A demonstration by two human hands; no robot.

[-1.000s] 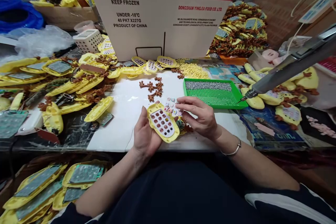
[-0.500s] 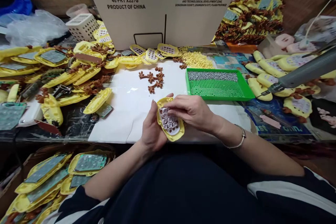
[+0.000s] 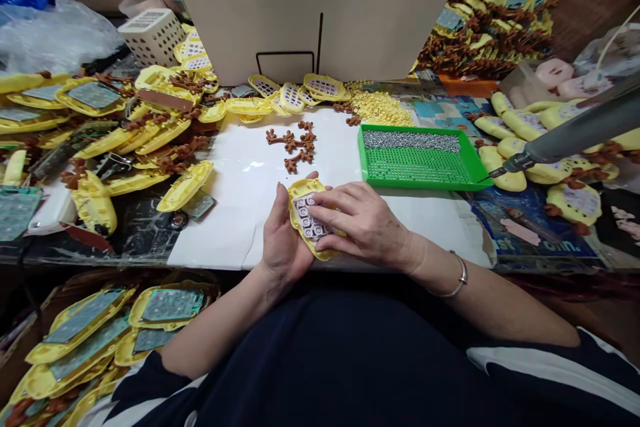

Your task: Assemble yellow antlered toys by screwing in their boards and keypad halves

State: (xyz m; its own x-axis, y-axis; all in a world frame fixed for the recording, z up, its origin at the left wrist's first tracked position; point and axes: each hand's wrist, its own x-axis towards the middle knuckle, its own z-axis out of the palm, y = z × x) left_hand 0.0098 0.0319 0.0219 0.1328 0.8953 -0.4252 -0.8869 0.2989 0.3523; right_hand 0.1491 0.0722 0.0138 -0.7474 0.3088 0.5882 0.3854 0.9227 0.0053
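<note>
My left hand cups a yellow plastic toy shell from underneath, its inner side facing up, just above the white sheet. A pale rubber keypad lies inside the shell. My right hand lies over the shell with its fingers stretched flat, pressing on the keypad. A bracelet shows on the right wrist. Several brown antler-shaped pieces lie on the sheet beyond the hands.
A green tray with small silver screws stands right of the hands. An electric screwdriver hangs over the right side. Yellow shells pile up on the left, finished toys on the right. A white cardboard box stands behind.
The right hand brought the keypad from the table into the shell, then flattened over it. The shell now sits lower in the left hand. The view has tilted downwards.
</note>
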